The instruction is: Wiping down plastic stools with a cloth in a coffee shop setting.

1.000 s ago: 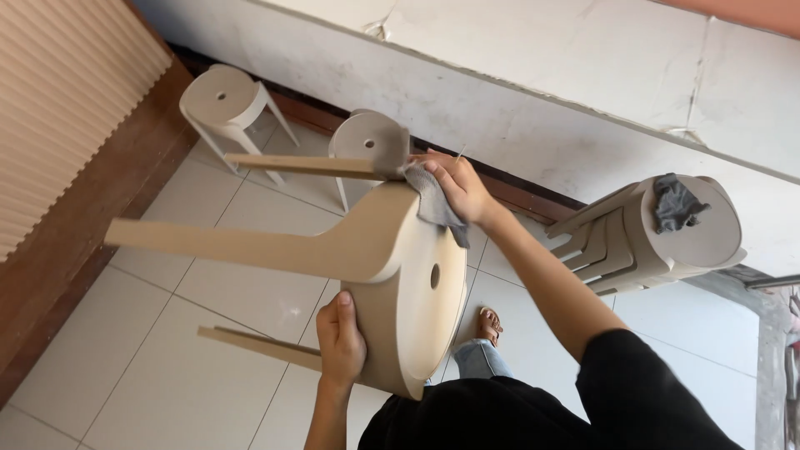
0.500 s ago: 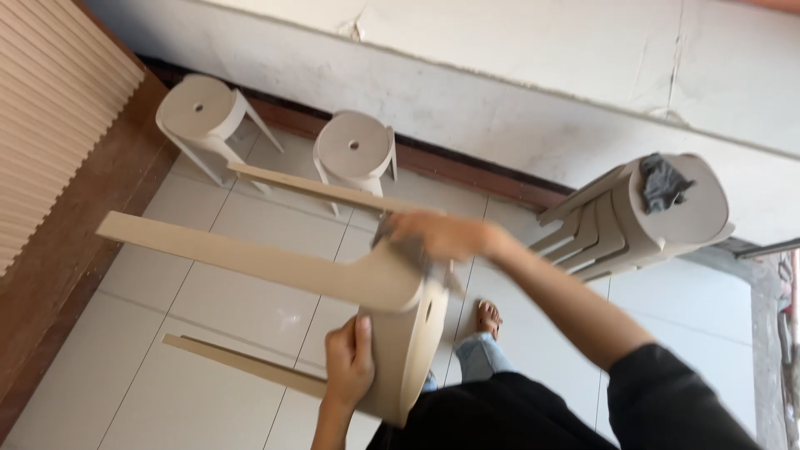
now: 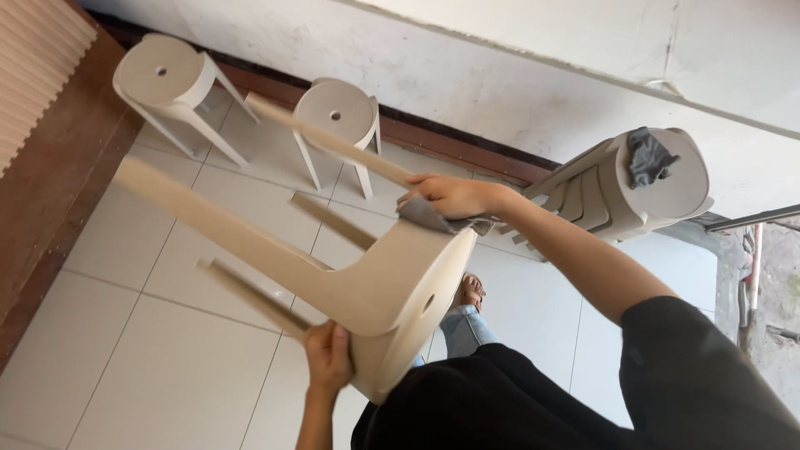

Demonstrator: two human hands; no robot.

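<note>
stool (image 3: 392, 292) tipped on its side, held off the tiled floor (image 3: 167, 367). left hand (image 3: 327, 358) grips its seat rim from below; right hand (image 3: 450, 196) presses a grey cloth (image 3: 425, 215) against the upper edge.

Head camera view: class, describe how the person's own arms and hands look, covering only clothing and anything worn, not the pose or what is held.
Both hands are bare: the left hand and right hand show no gloves, rings or watch. The forearms are uncovered. A short black sleeve covers the right upper arm. The left upper arm is out of view.
</note>
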